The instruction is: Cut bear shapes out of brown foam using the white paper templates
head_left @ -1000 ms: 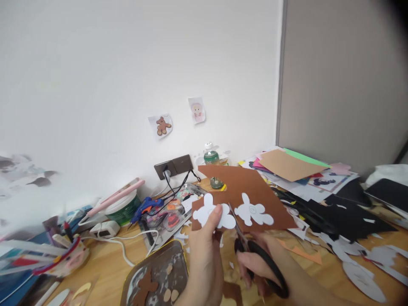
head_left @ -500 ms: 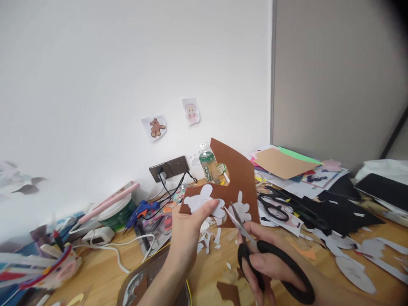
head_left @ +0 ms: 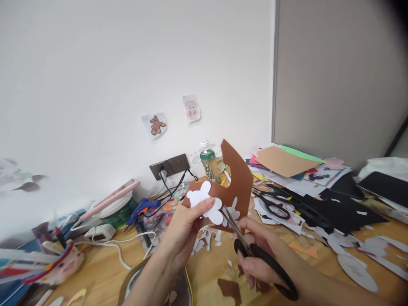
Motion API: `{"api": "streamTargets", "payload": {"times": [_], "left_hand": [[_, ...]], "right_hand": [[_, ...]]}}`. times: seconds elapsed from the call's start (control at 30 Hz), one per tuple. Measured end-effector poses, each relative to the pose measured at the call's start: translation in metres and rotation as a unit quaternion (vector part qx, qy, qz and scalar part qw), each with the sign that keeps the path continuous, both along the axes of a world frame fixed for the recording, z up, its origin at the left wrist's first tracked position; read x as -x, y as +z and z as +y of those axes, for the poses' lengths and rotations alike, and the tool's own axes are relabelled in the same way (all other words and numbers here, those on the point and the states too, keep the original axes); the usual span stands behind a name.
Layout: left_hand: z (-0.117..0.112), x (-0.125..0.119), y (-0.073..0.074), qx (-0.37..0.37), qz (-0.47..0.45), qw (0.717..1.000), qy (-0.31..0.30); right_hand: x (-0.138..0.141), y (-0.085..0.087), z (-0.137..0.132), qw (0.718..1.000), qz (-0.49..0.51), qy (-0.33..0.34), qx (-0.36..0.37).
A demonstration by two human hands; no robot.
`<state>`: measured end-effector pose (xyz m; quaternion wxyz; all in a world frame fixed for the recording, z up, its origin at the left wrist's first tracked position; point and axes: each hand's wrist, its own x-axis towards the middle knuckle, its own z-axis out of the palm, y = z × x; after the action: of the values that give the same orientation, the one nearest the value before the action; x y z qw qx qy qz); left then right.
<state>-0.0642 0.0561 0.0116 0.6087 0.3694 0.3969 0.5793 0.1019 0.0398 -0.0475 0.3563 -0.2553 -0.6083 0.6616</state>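
In the middle of the head view, my left hand (head_left: 188, 221) pinches a sheet of brown craft paper (head_left: 241, 174) with a white bear-shaped paper cutout (head_left: 199, 196) lying on its face. The thumb presses on the cutout. A second white cutout (head_left: 234, 210) lies on the sheet further right. My right hand (head_left: 261, 250) has its fingers through the handles of black-handled scissors (head_left: 270, 263). Their slightly parted blades meet the brown sheet between the two cutouts. White paper scraps (head_left: 205, 240) lie on the table below.
Another pair of black scissors (head_left: 276, 206) and black sheets (head_left: 347, 210) lie to the right, near stacked coloured paper (head_left: 288, 161). A green-labelled bottle (head_left: 209, 163) stands behind. On the left are a blue glue gun (head_left: 143, 208), white cables and a pen holder (head_left: 60, 265).
The brown sheet has turned and tilted in my left hand, its right part swinging away. My right hand and the scissors have shifted slightly left, blades now closer together.
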Motion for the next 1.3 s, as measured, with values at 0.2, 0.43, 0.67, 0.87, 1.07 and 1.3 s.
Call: {"api": "streamTargets", "payload": {"times": [0.2,0.43,0.67,0.87,1.07,1.3], "left_hand": [[-0.004,-0.002,0.002,-0.001,-0.014,1.0,-0.007],[-0.016,-0.015,0.003,0.001,-0.041,0.998,0.051],[-0.023,-0.034,-0.006,0.025,-0.144,0.981,0.129],[-0.028,-0.042,-0.004,-0.014,-0.152,0.975,0.16],[-0.032,-0.048,-0.006,-0.003,-0.192,0.963,0.187],[-0.029,-0.052,-0.017,0.053,-0.315,0.941,0.108]], "right_hand": [[0.001,-0.003,0.002,0.995,0.075,0.071,0.009],[0.0,-0.004,-0.002,0.998,0.015,-0.013,-0.061],[-0.002,0.002,-0.002,0.996,-0.031,-0.068,-0.046],[-0.004,0.008,-0.003,0.998,0.011,-0.06,-0.016],[-0.003,0.015,-0.002,0.995,-0.045,-0.064,-0.059],[-0.004,0.021,-0.003,0.988,-0.087,-0.098,-0.076]]}}
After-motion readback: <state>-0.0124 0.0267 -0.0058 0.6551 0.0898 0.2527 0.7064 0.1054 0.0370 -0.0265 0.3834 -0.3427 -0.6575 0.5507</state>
